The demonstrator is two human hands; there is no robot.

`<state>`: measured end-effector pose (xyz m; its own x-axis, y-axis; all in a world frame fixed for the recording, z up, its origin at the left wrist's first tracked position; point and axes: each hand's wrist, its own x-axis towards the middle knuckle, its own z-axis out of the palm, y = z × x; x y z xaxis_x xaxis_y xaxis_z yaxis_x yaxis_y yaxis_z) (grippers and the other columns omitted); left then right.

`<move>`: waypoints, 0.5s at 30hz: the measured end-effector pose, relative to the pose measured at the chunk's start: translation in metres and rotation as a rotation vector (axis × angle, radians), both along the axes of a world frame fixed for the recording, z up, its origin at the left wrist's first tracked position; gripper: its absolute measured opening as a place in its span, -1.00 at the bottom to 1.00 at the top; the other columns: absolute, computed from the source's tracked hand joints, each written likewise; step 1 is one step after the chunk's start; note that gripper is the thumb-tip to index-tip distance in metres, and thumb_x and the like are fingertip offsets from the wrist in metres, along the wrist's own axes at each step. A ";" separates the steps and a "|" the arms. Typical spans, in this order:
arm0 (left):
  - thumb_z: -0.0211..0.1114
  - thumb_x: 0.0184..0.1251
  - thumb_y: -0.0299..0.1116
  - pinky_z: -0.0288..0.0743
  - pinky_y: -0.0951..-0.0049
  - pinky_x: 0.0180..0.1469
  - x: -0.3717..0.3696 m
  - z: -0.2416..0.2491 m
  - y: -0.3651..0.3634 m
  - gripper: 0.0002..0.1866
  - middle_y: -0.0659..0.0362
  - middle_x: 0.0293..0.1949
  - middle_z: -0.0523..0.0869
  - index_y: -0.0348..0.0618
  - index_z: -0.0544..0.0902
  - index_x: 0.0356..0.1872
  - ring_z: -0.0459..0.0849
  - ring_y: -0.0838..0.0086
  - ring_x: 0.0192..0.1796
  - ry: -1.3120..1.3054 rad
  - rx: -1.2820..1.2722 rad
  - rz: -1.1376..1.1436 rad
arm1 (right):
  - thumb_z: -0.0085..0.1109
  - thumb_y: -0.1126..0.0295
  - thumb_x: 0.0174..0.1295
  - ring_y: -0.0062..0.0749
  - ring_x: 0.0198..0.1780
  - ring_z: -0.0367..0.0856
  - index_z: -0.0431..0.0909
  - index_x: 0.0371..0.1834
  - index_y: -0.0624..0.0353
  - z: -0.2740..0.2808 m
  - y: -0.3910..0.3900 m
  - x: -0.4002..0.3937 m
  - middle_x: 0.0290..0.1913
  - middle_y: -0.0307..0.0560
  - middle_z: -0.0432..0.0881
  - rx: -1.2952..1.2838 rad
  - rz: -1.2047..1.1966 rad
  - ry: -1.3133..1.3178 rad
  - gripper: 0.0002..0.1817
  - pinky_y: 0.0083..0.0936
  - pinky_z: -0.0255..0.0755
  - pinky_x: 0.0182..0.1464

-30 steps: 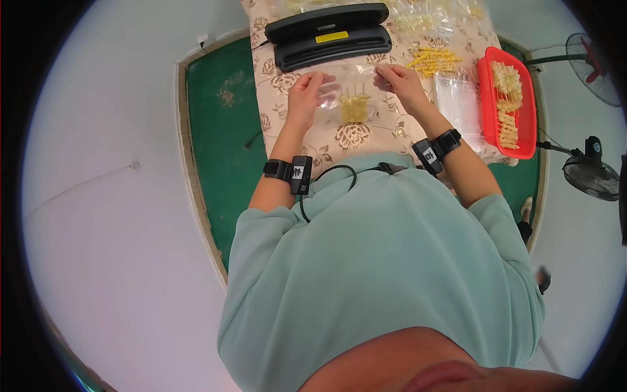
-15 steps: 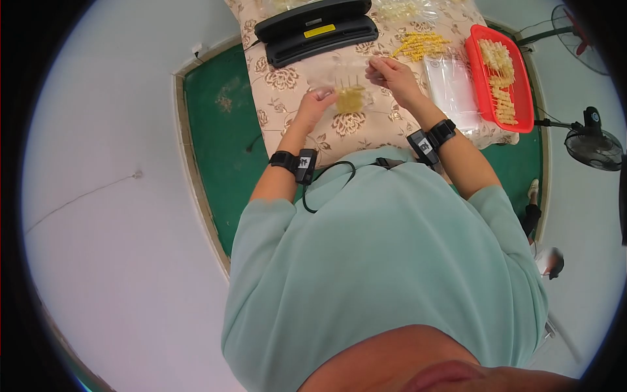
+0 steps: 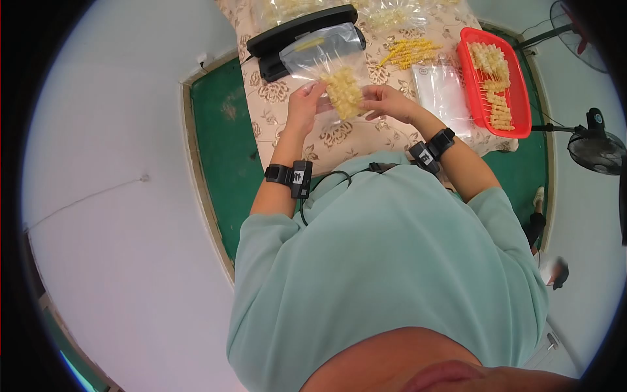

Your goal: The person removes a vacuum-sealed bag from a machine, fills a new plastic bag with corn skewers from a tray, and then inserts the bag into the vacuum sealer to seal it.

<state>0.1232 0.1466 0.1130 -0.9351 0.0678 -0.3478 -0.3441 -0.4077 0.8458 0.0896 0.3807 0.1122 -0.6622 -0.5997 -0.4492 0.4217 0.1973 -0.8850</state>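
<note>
A clear plastic bag (image 3: 315, 62) with pale yellow food skewers (image 3: 343, 93) inside is held up between my two hands. My left hand (image 3: 305, 104) pinches its left edge, thumb on the near side. At the right edge, my right hand (image 3: 388, 103) grips the bag with fingers bent around it. The bag's top end lies over the lower part of a black bag sealer (image 3: 270, 68), whose lid (image 3: 300, 29) is raised.
A red basket (image 3: 465, 72) of pale skewers stands on the right of the flowered tablecloth (image 3: 258, 108). Left of it are yellow skewers (image 3: 410, 52) and a stack of clear bags (image 3: 441, 95). Filled bags (image 3: 395, 16) lie at the back. A fan (image 3: 593, 147) and a person (image 3: 554, 273) are to the right.
The bag with skewers has been raised and turned, its top now over the sealer. My right hand has come down from the bag's upper corner to its side; my left hand has shifted slightly left.
</note>
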 end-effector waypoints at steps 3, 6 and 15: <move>0.17 0.46 -0.28 0.68 0.34 -0.08 -0.005 0.008 0.012 -0.67 0.12 -0.05 0.67 -0.36 0.56 0.03 0.72 0.37 -0.12 0.039 -0.063 -0.035 | 0.32 0.29 0.21 -0.60 -0.23 0.61 0.51 0.07 0.21 -0.002 0.012 -0.008 -0.23 -0.27 0.61 -0.029 -0.024 0.035 -0.59 -0.59 0.61 -0.20; 0.14 0.48 -0.27 0.63 0.39 -0.02 -0.018 -0.012 0.016 -0.64 0.12 0.02 0.64 -0.34 0.52 0.11 0.66 0.45 -0.06 0.024 -0.225 -0.178 | 0.37 0.23 0.18 -0.69 -0.39 0.53 0.54 -0.03 0.24 0.003 0.025 -0.013 -0.37 -0.30 0.58 -0.013 0.041 0.077 -0.60 -0.68 0.49 -0.34; 0.44 0.03 0.15 0.29 0.12 0.32 -0.008 -0.090 -0.027 0.04 -0.24 0.34 0.31 -0.30 0.19 0.42 0.30 -0.01 0.39 -0.311 -1.035 -0.193 | 0.34 0.30 0.20 -0.60 -0.39 0.56 0.45 0.06 0.40 -0.036 0.083 -0.056 -0.39 -0.19 0.59 -0.041 -0.448 -0.076 -0.52 -0.65 0.47 -0.39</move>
<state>0.1153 0.1192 0.0233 -0.8017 -0.2571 -0.5396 -0.5835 0.5326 0.6131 0.0335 0.4642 0.0762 -0.8264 -0.2799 -0.4885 0.5215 -0.0535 -0.8516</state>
